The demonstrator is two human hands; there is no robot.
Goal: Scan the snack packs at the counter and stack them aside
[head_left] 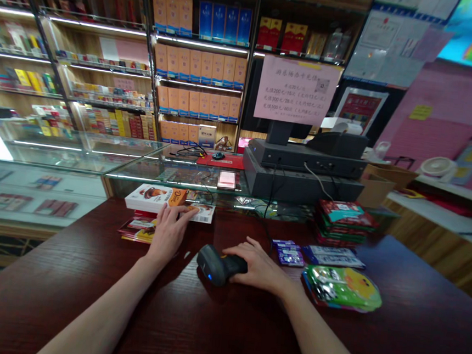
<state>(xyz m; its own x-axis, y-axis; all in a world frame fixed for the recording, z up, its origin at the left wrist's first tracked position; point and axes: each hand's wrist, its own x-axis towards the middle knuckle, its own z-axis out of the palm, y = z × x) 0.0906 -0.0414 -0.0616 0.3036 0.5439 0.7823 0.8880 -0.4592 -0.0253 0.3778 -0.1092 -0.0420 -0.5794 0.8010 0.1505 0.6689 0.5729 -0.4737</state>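
My left hand [170,231] has its fingers closed at the near edge of the white chocolate boxes [147,197], which carry orange labels and a picture of a person in a hat. Beneath and beside them lie several red and yellow packets [138,229]. My right hand [255,264] grips the handle of a black barcode scanner [214,266], whose head points left with a small blue light lit. The scanner is low over the dark wooden counter [181,326] or resting on it; I cannot tell which.
Right of my right hand lie purple packets [289,253], a blue packet [334,256] and green packages [342,285]. Behind them is a stack of red and green packets [343,219]. A cash register [302,172] stands on the glass display case [170,174], cables hanging down.
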